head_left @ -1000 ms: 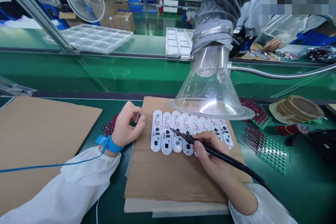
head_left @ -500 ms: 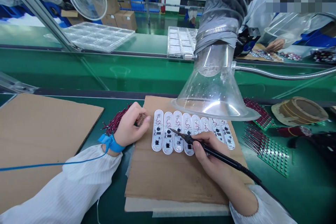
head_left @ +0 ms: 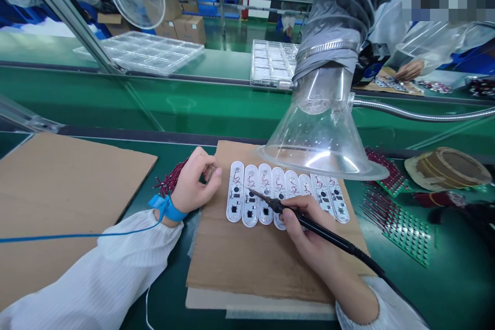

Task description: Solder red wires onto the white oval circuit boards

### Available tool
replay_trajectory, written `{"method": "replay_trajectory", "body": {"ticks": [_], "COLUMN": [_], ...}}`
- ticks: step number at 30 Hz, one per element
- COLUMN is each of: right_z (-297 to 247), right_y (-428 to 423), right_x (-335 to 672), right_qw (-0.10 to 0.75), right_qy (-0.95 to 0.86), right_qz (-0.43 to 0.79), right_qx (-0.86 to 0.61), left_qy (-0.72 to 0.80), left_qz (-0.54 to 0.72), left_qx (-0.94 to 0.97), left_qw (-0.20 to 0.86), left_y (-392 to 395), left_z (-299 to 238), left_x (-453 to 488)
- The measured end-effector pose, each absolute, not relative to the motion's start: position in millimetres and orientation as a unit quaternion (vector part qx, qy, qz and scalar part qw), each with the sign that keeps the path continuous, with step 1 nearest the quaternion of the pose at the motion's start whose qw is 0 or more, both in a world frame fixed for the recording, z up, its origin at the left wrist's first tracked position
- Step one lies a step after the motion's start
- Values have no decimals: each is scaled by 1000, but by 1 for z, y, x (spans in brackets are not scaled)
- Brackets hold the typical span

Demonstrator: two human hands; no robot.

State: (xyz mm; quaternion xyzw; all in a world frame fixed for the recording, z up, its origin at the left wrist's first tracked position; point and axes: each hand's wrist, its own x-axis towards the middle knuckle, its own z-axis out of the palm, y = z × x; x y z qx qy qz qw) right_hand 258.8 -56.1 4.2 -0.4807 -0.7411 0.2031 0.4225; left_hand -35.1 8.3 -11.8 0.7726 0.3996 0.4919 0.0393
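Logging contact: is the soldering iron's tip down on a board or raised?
Down: the soldering iron, in the right hand, slants with its tip meeting a white board.

Mid-frame, the right hand [head_left: 309,240] holds a soldering iron [head_left: 309,224] on white boards [head_left: 286,193]; the left hand [head_left: 195,183] pinches wire.

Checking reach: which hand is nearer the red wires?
Left. The left hand sits right beside the red wires; the right hand is across the cardboard, holding a soldering iron.
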Motion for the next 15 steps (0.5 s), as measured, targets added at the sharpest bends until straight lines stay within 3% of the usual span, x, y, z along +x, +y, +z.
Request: {"method": "replay_trajectory", "body": {"ticks": [15], "right_z": [5], "right_y": [-59], "right_x": [264], "right_qw": [391], "right_qy": [-755], "right_qz": [202], "right_qx": [-486], "left_qy": [389], "left_qz": [491], "left_qx": [778], "left_qw": [41], "left_y": [8], "left_z": [-10], "left_x": [-34]}}
